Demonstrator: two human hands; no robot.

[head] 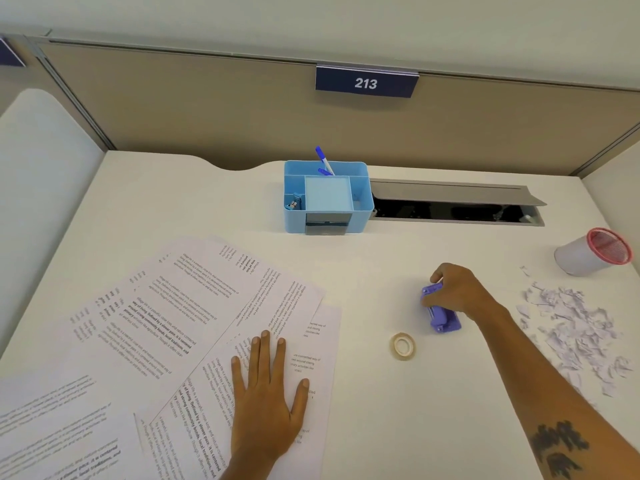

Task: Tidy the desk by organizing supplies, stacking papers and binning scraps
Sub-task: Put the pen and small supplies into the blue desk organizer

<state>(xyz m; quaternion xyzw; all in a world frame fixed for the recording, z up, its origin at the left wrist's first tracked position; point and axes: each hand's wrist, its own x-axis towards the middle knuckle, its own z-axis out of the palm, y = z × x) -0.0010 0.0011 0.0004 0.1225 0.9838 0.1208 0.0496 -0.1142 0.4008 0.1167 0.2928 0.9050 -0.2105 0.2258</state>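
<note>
Several printed sheets lie fanned and overlapping across the left of the white desk. My left hand rests flat on them, fingers straight and spread. My right hand grips the far end of a purple hole punch lying on the desk right of centre. A roll of clear tape lies just in front of the punch. A blue desk organizer stands at the back centre, holding a blue pen, a small stapler and a pad. Torn paper scraps are scattered at the right.
A white bin with a red mesh rim lies tipped on its side at the far right. Behind the organizer an open cable tray slot cuts into the desk. Beige partitions with a "213" label enclose the back.
</note>
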